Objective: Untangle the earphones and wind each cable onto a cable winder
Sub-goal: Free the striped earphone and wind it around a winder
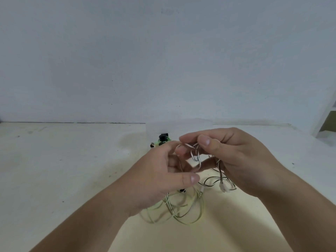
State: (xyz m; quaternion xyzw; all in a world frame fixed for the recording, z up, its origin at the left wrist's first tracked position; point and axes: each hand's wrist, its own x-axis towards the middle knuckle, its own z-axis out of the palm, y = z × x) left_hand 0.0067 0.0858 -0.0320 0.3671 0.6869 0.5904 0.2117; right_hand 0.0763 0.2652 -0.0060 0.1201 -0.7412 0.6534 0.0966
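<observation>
A tangle of thin white earphone cables (179,209) lies in loops on the pale table just below my hands. Both hands are raised over it, close together. My left hand (163,177) pinches a strand near its fingertips. My right hand (234,157) pinches the same knotted stretch of cable (195,154) between thumb and forefinger. A small white connector piece (223,187) hangs under my right hand. Behind my left hand stands a black winder with green cable (163,140) wound on it, partly hidden by my fingers.
The cream table (63,170) runs back to a plain grey wall (163,60). A white shelf unit (327,120) stands at the far right edge.
</observation>
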